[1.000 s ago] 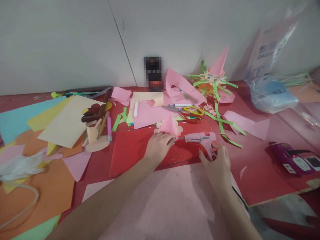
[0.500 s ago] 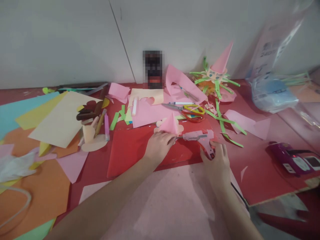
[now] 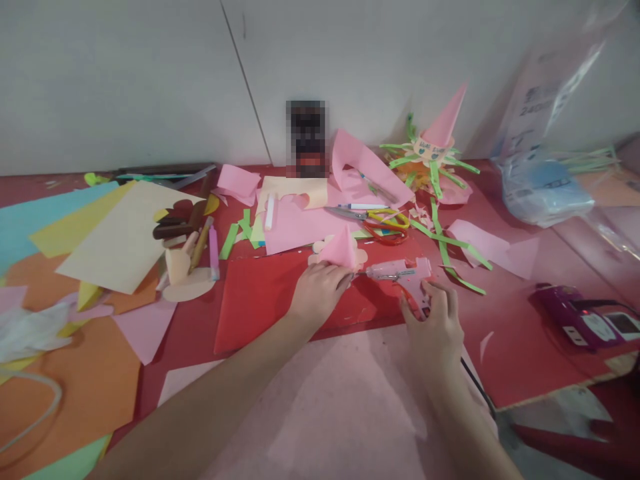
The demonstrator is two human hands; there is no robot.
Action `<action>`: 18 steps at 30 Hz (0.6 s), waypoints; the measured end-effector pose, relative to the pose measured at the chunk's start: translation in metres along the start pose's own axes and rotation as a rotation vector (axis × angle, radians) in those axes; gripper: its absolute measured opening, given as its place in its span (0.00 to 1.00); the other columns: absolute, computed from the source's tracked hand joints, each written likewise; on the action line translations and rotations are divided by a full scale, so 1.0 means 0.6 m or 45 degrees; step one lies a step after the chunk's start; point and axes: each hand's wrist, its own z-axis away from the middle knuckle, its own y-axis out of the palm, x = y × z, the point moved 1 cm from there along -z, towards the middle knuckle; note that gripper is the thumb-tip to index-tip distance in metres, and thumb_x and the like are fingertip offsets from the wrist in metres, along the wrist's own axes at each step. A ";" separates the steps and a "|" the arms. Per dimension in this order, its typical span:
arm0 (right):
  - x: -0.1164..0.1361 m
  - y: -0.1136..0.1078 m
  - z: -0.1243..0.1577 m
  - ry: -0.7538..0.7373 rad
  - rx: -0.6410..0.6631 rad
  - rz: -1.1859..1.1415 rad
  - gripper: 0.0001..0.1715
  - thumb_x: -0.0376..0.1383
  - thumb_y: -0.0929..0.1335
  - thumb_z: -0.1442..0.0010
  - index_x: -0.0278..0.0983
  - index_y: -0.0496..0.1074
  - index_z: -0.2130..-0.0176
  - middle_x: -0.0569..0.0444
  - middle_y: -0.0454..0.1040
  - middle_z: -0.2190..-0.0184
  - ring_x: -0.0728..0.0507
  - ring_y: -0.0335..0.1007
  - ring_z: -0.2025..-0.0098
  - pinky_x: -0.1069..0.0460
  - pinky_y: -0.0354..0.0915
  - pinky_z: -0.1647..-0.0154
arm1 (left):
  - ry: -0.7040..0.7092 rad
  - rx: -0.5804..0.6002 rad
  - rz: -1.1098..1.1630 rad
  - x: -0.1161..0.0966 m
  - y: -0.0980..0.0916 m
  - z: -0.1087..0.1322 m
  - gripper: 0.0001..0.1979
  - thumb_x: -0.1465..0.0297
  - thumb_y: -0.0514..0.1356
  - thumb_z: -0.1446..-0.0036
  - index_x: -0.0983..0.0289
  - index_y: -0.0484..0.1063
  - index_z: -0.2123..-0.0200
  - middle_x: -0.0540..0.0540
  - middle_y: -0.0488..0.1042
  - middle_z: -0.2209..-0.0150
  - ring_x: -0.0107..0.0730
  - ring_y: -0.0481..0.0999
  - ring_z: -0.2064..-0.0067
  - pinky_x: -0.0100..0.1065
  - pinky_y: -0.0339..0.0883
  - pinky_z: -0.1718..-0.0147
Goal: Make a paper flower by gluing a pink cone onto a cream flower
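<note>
My left hand [image 3: 320, 290] is closed at the near edge of a small pink paper cone [image 3: 340, 248], which stands on a cream, flower-shaped paper base [image 3: 360, 259]. My right hand [image 3: 436, 320] is wrapped around the handle of a pink hot glue gun [image 3: 411, 272]. The gun lies sideways, its nozzle pointing left, right by my left fingertips and the paper base. Whether the nozzle touches the paper I cannot tell. Beneath all of this is a red board [image 3: 260, 303]. My left fingertips are partly hidden behind the hand.
Yellow- and red-handled scissors [image 3: 385, 217] lie behind the glue gun. A finished-looking paper figure with a pink cone [image 3: 445, 127] stands at the back right. Coloured sheets [image 3: 107, 247] cover the left side. A purple power strip [image 3: 580, 319] and a plastic-wrapped blue pack [image 3: 545, 190] are at right.
The glue gun and my right hand have shifted very slightly to the right. My left hand stays at the cone's base.
</note>
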 end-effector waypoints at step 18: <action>-0.006 -0.003 -0.012 0.286 0.069 -0.105 0.26 0.51 0.66 0.53 0.37 0.62 0.60 0.48 0.66 0.60 0.43 0.63 0.65 0.51 0.57 0.71 | 0.261 0.041 -0.256 -0.009 -0.013 0.014 0.12 0.72 0.50 0.40 0.64 0.74 0.63 0.53 0.71 0.76 0.31 0.68 0.68 0.34 0.61 0.66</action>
